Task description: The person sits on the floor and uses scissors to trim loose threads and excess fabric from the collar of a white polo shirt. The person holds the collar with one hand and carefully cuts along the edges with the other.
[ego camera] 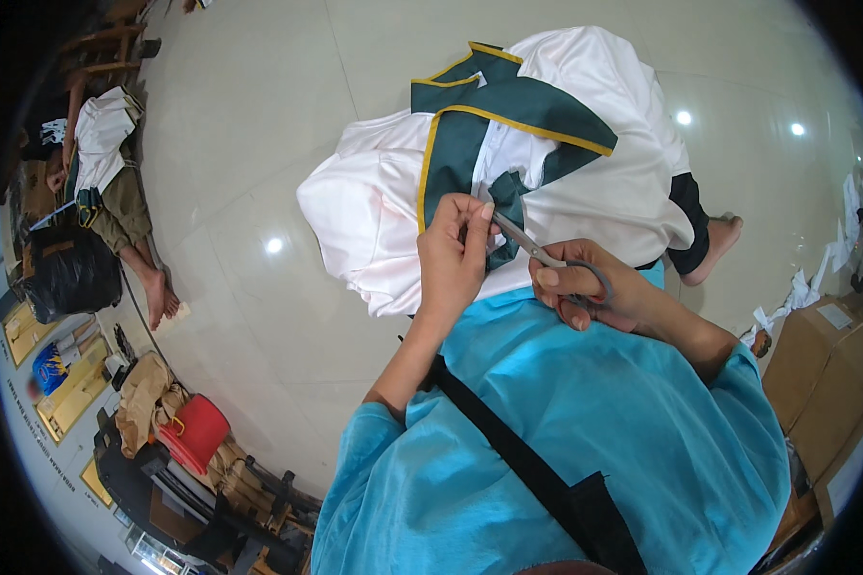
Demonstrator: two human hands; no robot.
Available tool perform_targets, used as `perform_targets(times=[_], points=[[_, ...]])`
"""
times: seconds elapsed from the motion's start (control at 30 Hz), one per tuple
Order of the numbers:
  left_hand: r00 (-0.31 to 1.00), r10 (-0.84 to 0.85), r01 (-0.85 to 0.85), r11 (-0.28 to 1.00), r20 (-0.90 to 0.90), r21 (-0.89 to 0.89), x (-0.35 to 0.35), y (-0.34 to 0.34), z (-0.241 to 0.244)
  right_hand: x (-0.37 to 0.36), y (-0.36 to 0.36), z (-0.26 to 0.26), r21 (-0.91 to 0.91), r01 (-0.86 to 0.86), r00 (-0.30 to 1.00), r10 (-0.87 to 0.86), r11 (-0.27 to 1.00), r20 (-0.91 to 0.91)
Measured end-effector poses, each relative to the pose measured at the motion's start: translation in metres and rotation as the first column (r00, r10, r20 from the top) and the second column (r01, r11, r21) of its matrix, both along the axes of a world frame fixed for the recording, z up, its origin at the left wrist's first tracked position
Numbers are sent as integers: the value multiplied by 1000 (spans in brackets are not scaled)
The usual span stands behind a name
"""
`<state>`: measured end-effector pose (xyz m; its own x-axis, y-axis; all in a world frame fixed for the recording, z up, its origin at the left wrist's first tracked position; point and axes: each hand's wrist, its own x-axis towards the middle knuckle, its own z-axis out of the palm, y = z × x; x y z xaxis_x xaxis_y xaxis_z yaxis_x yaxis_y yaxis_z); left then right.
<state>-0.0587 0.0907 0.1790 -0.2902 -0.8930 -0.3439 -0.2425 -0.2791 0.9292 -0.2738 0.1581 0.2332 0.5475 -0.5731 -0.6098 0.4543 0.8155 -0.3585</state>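
Observation:
A white garment [374, 194] with a dark green collar [532, 100] edged in yellow lies spread over my lap. My left hand [457, 248] pinches a bit of the garment between thumb and fingers, at the inner edge of the green band. In my right hand [582, 284] is a pair of scissors [532, 248], fingers through the grey and orange handles. The blades point up and left, and their tips reach my left fingertips. A folded green piece of cloth [507, 194] shows just behind the blades. What exactly lies between the tips is too small to tell.
Pale floor tiles surround my lap. At the left, another person sits with a similar white garment [104, 136], beside a black plastic bag [72, 273]. A red container [195, 433] stands among furniture at the lower left. Cardboard boxes [813, 366] and white cloth strips [798, 295] are at the right.

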Motion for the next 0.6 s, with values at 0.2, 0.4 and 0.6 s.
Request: perform_targets(times=[0.2,0.4,0.6], points=[[1000,29,-28,999,-11,24,-1,2,0,1,-2,-1,4,-9,1000,9,1000,5],[970,-25,79,972,241,-219,-3,4,1,5,-4,3,22,1,999,0,1000,-33],[966,-73,139,956,249,-260,-3,2,1,14,-6,1,62,7,994,0,998,-107]])
